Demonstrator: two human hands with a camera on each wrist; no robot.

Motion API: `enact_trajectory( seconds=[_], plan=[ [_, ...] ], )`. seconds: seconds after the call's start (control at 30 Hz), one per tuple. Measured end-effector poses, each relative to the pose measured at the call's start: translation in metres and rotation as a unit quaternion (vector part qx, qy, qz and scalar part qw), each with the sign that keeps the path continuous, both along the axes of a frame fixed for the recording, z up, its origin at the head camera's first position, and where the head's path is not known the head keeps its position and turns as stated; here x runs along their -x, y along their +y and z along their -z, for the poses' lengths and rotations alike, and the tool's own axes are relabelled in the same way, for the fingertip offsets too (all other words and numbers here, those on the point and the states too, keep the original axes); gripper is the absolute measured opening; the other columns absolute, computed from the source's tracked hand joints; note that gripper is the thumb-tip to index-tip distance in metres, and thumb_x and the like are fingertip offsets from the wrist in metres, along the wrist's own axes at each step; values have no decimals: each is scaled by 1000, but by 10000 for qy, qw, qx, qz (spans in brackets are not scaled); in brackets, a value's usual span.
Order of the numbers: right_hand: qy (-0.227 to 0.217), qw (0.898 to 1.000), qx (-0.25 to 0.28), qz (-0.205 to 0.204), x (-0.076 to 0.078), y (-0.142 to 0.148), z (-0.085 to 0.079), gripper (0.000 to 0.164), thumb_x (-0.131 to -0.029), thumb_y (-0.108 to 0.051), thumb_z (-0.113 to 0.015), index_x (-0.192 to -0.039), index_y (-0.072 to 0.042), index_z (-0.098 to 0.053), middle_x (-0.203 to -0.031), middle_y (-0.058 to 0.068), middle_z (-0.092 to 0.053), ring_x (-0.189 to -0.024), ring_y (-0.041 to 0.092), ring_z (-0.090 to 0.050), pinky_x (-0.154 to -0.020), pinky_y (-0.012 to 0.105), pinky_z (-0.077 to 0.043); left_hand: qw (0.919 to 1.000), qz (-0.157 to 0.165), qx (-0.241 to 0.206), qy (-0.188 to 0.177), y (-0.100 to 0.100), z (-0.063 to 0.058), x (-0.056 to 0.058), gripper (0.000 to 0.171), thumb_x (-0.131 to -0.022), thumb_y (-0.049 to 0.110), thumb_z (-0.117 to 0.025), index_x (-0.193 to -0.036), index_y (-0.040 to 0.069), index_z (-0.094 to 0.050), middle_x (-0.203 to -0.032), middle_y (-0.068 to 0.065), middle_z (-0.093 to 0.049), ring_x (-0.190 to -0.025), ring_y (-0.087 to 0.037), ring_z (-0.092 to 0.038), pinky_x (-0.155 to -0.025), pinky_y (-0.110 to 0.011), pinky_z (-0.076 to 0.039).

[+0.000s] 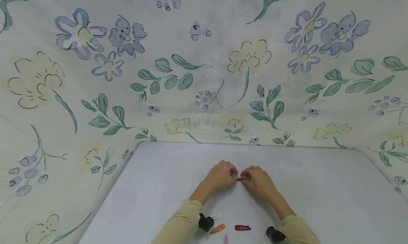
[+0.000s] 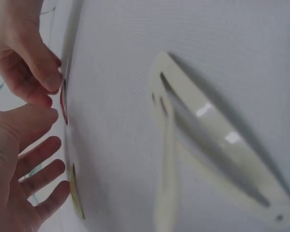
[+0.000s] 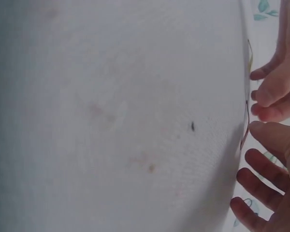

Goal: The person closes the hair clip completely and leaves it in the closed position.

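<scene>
A small red snap hair clip [image 1: 241, 179] is between my two hands, low over the white table. At its left end, the fingertips of my left hand [image 1: 221, 176] pinch it. My right hand [image 1: 259, 181] pinches its right end, index finger hidden behind the thumb in the right wrist view. The other fingers of both hands are spread loosely. In the left wrist view a yellow hair clip [image 2: 76, 195] is near my left fingers, and a white snap clip [image 2: 222, 150] looms large close to the camera.
Nearer my body are an orange clip [image 1: 218, 229], a dark red clip [image 1: 243, 228], a pink clip [image 1: 226, 239] and a white clip [image 1: 215, 217]. Black wrist devices sit at both cuffs. Flowered cloth [image 1: 204, 106] hangs behind the white table [image 1: 159, 166].
</scene>
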State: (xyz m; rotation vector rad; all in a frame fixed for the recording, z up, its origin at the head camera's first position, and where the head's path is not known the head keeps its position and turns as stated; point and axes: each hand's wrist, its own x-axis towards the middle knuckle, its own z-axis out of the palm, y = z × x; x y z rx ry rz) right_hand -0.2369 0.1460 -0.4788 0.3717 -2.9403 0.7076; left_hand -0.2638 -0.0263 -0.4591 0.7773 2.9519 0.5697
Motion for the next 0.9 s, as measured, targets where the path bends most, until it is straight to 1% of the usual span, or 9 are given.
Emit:
enact_trajectory(
  seconds=[0.1,0.27,0.4,0.5,0.67,0.73,0.9],
  plan=[
    [-166,9994,306,56,-3,2,-3,16,-85,-12,-76,-100,-13,-72,-93,0,-64,-93,20,-59,-86,44,-50,9998,-38,-165,-132,-2,-1,-2,15,-86,23,-72,-100,19,-74,-100,6,-66,-101,-15,-56,-87,-35,-49],
    [-416,9956,815,182,-7,5,-10,20,-87,-11,-74,-106,-12,-70,-98,1,-64,-98,21,-60,-89,42,-52,9994,-54,-270,-187,-6,-4,-5,18,-85,24,-74,-102,19,-73,-103,5,-67,-104,-16,-56,-89,-35,-49],
    [-510,9930,1039,233,-11,7,-11,22,-88,-12,-73,-109,-12,-69,-101,2,-65,-100,21,-60,-89,41,-53,9990,-132,-359,-244,-13,-6,-9,19,-85,25,-74,-103,19,-72,-103,5,-67,-102,-15,-55,-88,-34,-50],
    [-518,9920,1140,189,-15,9,-12,23,-87,-11,-74,-110,-11,-69,-102,2,-65,-99,21,-59,-88,41,-53,9986,-115,-453,-251,-18,-8,-13,22,-85,26,-73,-106,18,-72,-104,3,-66,-100,-15,-55,-86,-33,-49],
    [-584,9904,1242,138,-19,14,-8,25,-87,-12,-74,-112,-12,-68,-104,2,-64,-100,20,-58,-89,41,-53,9984,43,-524,-218,-24,-12,-21,26,-86,28,-72,-110,17,-71,-106,3,-65,-99,-14,-53,-84,-31,-49],
    [-580,9899,1285,146,-21,16,-7,26,-88,-12,-73,-113,-12,-68,-104,1,-64,-100,20,-58,-88,40,-53,9982,90,-550,-218,-26,-13,-24,27,-87,29,-71,-112,17,-70,-107,3,-65,-100,-14,-53,-85,-32,-49],
    [-651,9881,1378,191,-28,22,-8,26,-88,-14,-73,-114,-12,-68,-103,0,-64,-100,19,-58,-88,40,-53,9977,61,-648,-207,-33,-17,-34,29,-88,30,-70,-114,17,-69,-112,4,-64,-106,-15,-55,-91,-34,-49]
  ],
)
